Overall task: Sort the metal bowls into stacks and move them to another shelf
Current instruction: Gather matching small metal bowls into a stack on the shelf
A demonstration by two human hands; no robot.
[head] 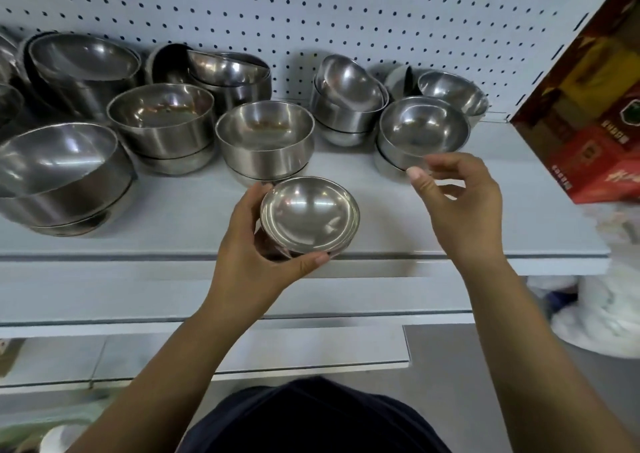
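Left hand [256, 244] grips small bowl [309, 215] for stacking; right hand [457, 206], open, reaches for stack [422, 133] just behind.

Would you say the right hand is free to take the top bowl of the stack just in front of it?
Probably yes: the right hand is empty, its fingertips at the top bowl, nothing between.

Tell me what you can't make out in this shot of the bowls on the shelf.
- Head view: the bowls at far left are cut off by the frame edge, so their count is unknown.
- Base of the small bowl is hidden by the left hand.
- Whether the right hand touches the bowl stack: unclear.
- Print on the red box is too small.
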